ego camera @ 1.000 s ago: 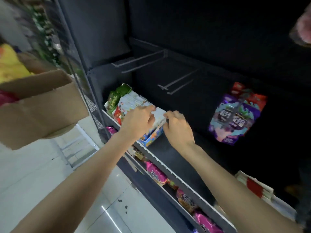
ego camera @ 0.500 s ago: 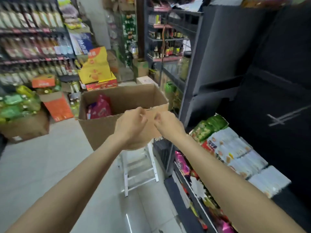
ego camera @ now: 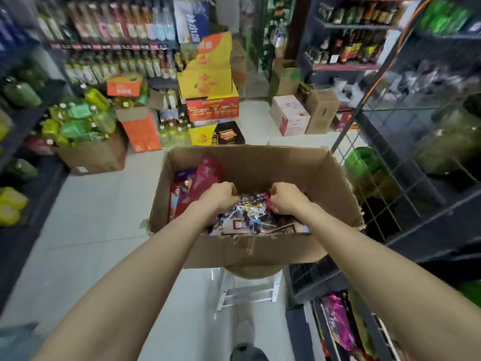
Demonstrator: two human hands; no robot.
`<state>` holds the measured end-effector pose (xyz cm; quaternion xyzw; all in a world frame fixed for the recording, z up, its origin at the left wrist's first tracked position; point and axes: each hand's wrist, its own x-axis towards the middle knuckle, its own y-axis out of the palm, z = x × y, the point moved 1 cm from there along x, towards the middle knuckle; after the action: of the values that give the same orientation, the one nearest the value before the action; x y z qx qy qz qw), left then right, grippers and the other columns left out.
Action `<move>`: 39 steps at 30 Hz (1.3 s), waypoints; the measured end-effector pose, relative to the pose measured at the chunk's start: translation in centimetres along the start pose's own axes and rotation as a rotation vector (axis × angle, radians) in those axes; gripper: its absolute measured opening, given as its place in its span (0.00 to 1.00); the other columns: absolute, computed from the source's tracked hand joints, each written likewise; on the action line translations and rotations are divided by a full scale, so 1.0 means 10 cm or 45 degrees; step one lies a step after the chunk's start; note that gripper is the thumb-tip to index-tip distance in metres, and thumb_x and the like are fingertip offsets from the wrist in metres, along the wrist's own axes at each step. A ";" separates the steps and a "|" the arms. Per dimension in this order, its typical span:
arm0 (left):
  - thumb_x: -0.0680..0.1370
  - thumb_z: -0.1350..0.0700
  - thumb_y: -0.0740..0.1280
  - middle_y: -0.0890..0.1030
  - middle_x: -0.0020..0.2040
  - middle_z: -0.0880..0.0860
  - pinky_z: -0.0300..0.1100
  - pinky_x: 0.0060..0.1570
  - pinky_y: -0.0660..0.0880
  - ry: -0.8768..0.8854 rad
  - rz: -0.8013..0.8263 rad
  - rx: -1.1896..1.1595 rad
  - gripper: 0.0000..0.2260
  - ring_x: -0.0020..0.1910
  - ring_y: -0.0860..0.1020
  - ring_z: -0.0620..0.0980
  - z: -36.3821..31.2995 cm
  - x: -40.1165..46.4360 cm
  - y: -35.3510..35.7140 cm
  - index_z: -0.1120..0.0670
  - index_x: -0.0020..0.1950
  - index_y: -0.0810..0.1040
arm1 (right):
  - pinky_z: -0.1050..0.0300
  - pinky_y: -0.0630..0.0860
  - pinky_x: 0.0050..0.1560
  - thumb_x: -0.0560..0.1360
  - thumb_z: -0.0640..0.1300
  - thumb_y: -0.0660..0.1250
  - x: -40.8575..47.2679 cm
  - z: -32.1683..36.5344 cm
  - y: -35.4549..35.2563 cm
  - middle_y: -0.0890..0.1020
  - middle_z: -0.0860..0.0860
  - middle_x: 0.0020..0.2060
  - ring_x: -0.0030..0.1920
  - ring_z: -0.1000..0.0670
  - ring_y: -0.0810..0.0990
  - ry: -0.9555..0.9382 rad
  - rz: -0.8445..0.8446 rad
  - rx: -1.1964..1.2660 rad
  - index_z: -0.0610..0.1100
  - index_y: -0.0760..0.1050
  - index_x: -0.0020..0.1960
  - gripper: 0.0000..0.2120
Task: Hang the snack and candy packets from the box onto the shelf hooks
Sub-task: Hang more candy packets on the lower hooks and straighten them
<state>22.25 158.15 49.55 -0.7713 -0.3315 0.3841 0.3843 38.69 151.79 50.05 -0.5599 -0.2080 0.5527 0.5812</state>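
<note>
An open cardboard box (ego camera: 299, 173) stands in front of me on a white stool (ego camera: 247, 293). Inside lie several snack and candy packets: pink and red ones (ego camera: 205, 178) lean at the left, shiny dark ones (ego camera: 244, 217) fill the middle. Both my hands are down in the box. My left hand (ego camera: 221, 196) has its fingers curled into the shiny packets. My right hand (ego camera: 285, 198) pinches a red-edged packet (ego camera: 269, 204). The shelf hooks are out of view.
A dark wire shelf (ego camera: 390, 191) stands close on the right, with hanging packets (ego camera: 338, 324) low down. Cartons (ego camera: 210, 100) and bottle packs (ego camera: 78, 121) crowd the floor behind the box. White tiled floor (ego camera: 91, 230) opens to the left.
I have turned away from the shelf to face the box. Both hands went from the packets on the shelf, over the box edge, down into the packets inside.
</note>
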 end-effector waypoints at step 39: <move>0.60 0.71 0.71 0.75 0.46 0.60 0.47 0.30 0.71 -0.092 -0.653 0.667 0.23 0.40 0.75 0.59 0.37 0.19 0.05 0.60 0.52 0.73 | 0.47 0.73 0.49 0.74 0.60 0.65 0.83 0.14 0.34 0.79 0.41 0.55 0.53 0.39 0.79 -0.240 0.097 -0.058 0.39 0.66 0.59 0.26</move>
<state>20.16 160.65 46.98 -0.5244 -0.4179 0.3741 0.6407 38.58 158.79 44.33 -0.5260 -0.2529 0.6196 0.5248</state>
